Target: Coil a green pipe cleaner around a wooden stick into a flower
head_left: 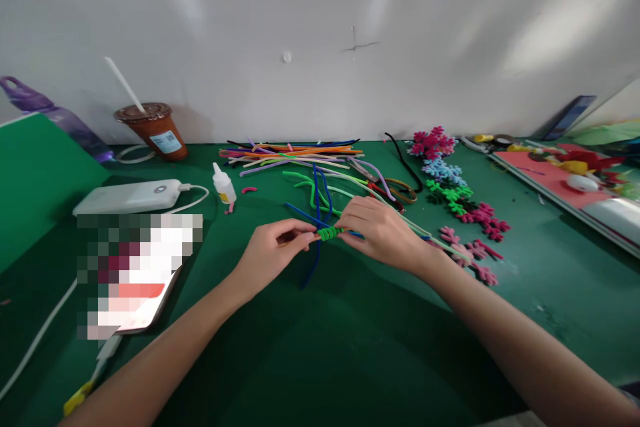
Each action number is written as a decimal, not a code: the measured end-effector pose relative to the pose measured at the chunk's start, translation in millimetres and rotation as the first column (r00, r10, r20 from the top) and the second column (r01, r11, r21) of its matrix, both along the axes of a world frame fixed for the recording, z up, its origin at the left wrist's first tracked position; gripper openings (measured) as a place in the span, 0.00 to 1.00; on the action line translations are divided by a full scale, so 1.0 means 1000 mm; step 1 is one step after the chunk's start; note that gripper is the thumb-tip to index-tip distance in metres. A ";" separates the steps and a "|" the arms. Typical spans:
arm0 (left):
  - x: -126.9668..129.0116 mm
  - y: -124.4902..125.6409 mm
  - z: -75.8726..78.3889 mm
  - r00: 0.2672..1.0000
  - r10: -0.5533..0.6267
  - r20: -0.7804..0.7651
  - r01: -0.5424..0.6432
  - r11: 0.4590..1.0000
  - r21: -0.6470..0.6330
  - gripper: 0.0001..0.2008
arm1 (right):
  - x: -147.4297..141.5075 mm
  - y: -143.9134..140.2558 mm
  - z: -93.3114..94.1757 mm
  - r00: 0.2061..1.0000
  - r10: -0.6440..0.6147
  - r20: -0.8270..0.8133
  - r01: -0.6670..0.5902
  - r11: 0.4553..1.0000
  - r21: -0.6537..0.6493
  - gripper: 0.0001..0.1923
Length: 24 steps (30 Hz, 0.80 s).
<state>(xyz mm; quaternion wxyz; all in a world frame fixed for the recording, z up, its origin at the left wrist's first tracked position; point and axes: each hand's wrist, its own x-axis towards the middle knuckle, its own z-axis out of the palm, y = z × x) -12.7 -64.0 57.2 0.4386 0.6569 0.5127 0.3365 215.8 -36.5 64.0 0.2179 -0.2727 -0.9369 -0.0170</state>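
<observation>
A green pipe cleaner (329,234) is wound in a tight coil around a thin brownish rod (315,237). My left hand (273,247) pinches the rod just left of the coil. At the coil's right end, the closed fingers of my right hand (377,230) grip the green pipe cleaner; what else lies under them is hidden. Blue pipe cleaners (317,193) lie just behind and beneath the coil. Close beyond my right hand are loose light green pipe cleaners (345,192) and scissors with red-and-brown handles (395,191).
A pile of mixed pipe cleaners (295,152) lies along the wall. Fuzzy snowflake shapes (445,173) line the right. Leftward are a small glue bottle (223,185), power bank (130,196), phone (145,280), iced drink cup (155,133) and purple bottle (65,120). A red board (540,180) sits far right.
</observation>
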 end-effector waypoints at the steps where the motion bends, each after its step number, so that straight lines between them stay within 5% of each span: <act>1: 0.000 -0.001 0.000 0.999 0.039 -0.010 -0.038 0.998 0.052 0.12 | 0.002 0.002 -0.001 1.000 -0.004 0.006 0.004 1.000 0.010 0.07; 5: -0.004 -0.001 0.000 0.973 0.224 -0.047 -0.209 0.952 0.223 0.10 | 0.014 0.014 -0.003 0.993 -0.116 -0.002 0.116 0.991 0.071 0.07; 8: -0.010 0.004 -0.001 0.938 0.344 -0.045 -0.325 0.917 0.231 0.10 | 0.021 0.021 -0.006 0.963 -0.256 -0.080 0.265 0.957 0.120 0.06; 11: -0.016 0.011 -0.007 0.919 0.381 -0.099 -0.352 0.908 0.227 0.11 | 0.020 0.021 -0.007 0.927 -0.308 -0.214 0.321 0.947 0.027 0.04; 14: -0.019 0.017 -0.015 0.906 0.345 -0.246 -0.255 0.907 0.336 0.10 | 0.011 0.013 -0.007 0.899 -0.309 -0.311 0.275 0.950 -0.150 0.04; 19: -0.011 0.010 -0.015 0.877 0.347 -0.332 0.007 0.682 0.731 0.16 | -0.011 -0.005 -0.007 0.886 -0.301 -0.352 0.196 0.932 -0.303 0.03; 24: -0.004 -0.006 -0.012 0.892 0.227 -0.391 0.193 0.592 0.783 0.20 | -0.030 -0.023 -0.009 0.870 -0.256 -0.422 0.139 0.948 -0.288 0.03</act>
